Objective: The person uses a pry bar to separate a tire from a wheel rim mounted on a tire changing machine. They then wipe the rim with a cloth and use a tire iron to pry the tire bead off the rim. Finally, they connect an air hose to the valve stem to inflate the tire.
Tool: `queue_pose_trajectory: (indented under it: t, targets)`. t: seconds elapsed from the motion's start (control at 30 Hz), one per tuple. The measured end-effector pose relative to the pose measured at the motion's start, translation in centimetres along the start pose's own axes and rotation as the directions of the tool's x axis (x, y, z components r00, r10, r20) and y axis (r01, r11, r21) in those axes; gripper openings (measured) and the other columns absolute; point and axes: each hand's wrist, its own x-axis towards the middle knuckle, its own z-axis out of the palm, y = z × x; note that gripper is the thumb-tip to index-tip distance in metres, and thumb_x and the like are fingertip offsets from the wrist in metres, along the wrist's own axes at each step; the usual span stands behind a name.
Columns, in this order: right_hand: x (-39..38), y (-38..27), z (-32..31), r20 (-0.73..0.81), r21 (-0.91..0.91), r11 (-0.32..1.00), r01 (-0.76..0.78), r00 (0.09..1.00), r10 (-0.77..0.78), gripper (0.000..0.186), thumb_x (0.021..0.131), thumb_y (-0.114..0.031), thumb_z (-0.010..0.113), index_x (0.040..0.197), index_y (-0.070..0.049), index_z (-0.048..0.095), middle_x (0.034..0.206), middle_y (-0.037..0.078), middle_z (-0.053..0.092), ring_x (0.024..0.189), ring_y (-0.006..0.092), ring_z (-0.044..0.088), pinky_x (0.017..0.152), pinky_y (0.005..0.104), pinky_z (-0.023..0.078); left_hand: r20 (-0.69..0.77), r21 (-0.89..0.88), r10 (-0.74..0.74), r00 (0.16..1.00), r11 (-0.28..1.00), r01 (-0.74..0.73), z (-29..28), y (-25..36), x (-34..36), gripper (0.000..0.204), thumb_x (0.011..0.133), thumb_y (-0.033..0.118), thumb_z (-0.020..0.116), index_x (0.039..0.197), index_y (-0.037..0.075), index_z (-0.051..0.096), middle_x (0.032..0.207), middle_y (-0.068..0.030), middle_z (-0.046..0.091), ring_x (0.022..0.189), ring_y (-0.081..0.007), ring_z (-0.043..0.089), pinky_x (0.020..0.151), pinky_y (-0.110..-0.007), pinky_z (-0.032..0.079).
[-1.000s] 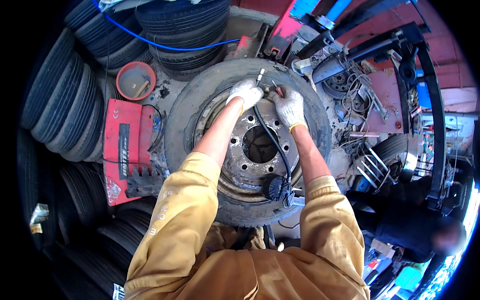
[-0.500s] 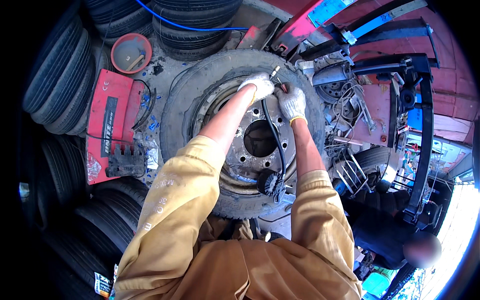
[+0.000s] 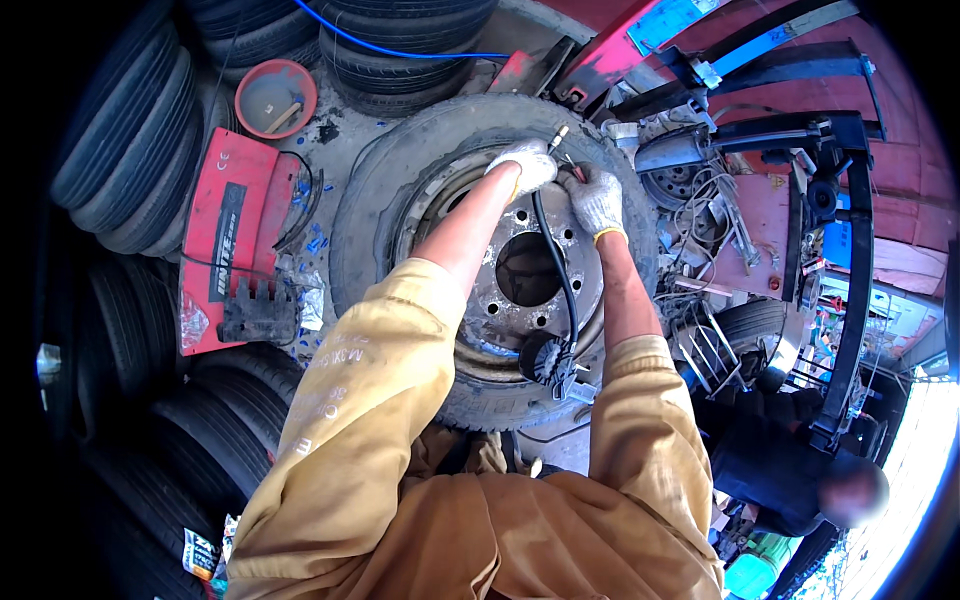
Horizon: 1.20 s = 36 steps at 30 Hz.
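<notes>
A large tyre [image 3: 365, 235] lies flat before me, with a worn steel rim [image 3: 588, 268] inside it. My left hand [image 3: 524, 166], in a white knit glove, is closed on a black air hose [image 3: 563, 272] near the rim's far side. A brass-coloured end piece [image 3: 560, 138] sticks out beyond its fingers. The hose runs back to a round black tyre gauge [image 3: 546, 357] lying over the rim's near edge. Close beside it, my gloved right hand [image 3: 598, 198] is closed on a small red-handled tool [image 3: 578, 174] with a thin metal tip. The fingertips of both hands are partly hidden.
Stacked tyres [image 3: 120, 130] stand at the left and back. A red panel [image 3: 225, 240] and a red bucket [image 3: 275, 98] sit left of the wheel. Red and black machine arms [image 3: 850, 260] rise at the right, near tangled cables. A person in dark clothes [image 3: 765, 475] is at the lower right.
The whole view has shifted slightly, so the scene sits a little further right. Both hands keep their grips and stay close together over the far side of the rim.
</notes>
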Motion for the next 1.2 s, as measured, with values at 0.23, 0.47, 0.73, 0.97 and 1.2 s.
queue_pose_trajectory:
  t: [0.23, 0.47, 0.73, 0.97, 1.2]
  targets:
    - [0.4, -1.5, -0.9, 0.127, -0.281, 0.959, 0.024, 0.992, 0.013, 0.041, 0.083, -0.044, 0.073, 0.104, -0.009, 0.076, 0.100, 0.022, 0.072, 0.098, 0.0404, 0.069, 0.084, 0.0480, 0.053, 0.017, -0.016, 0.018, 1.000, 1.000, -0.018, -0.3, 0.0, -0.3, 0.041, 0.080, 0.022, 0.059, 0.110, -0.003, 0.071, 0.112, -0.0284, 0.068, 0.101, -0.0408, 0.069, 0.085, -0.047, 0.053]
    - [0.5, -1.0, -0.7, 0.102, -0.191, 0.982, -0.015, 0.994, 0.035, 0.039, 0.083, -0.044, 0.072, 0.103, -0.010, 0.076, 0.098, 0.021, 0.072, 0.095, 0.0401, 0.069, 0.084, 0.0484, 0.053, -0.011, -0.015, -0.014, 1.000, 1.000, 0.014, -0.2, 0.4, -0.5, 0.041, 0.080, 0.021, 0.060, 0.111, -0.003, 0.070, 0.113, -0.0279, 0.069, 0.102, -0.0409, 0.069, 0.085, -0.047, 0.053]
    - [0.4, -0.9, -0.7, 0.106, -0.210, 0.977, 0.026, 0.994, -0.004, 0.039, 0.084, -0.042, 0.071, 0.105, -0.009, 0.076, 0.098, 0.021, 0.072, 0.095, 0.0403, 0.069, 0.083, 0.0480, 0.053, -0.006, -0.038, -0.004, 1.000, 0.999, 0.004, 0.0, 0.1, -0.2, 0.040, 0.080, 0.022, 0.059, 0.109, -0.004, 0.071, 0.110, -0.0288, 0.068, 0.101, -0.0403, 0.070, 0.085, -0.047, 0.053]
    - [0.3, -0.1, -1.4, 0.208, 0.089, 0.996, -0.030, 0.978, 0.011, 0.040, 0.085, -0.036, 0.073, 0.105, -0.001, 0.074, 0.094, 0.024, 0.072, 0.090, 0.0374, 0.071, 0.081, 0.0418, 0.054, -0.037, -0.039, 0.000, 0.999, 0.999, -0.002, 0.4, -0.4, 0.2, 0.039, 0.077, 0.022, 0.062, 0.105, -0.003, 0.071, 0.101, -0.0261, 0.071, 0.092, -0.0365, 0.070, 0.081, -0.047, 0.051]
    - [0.8, -0.4, -1.3, 0.202, 0.036, 0.998, -0.047, 0.979, 0.039, 0.039, 0.084, -0.034, 0.075, 0.102, 0.001, 0.073, 0.092, 0.025, 0.072, 0.088, 0.0360, 0.071, 0.079, 0.0408, 0.053, -0.029, -0.038, 0.002, 1.000, 0.999, -0.003, 0.2, -0.4, 0.0, 0.038, 0.078, 0.022, 0.061, 0.105, -0.003, 0.071, 0.101, -0.0263, 0.071, 0.091, -0.0362, 0.070, 0.080, -0.046, 0.052]
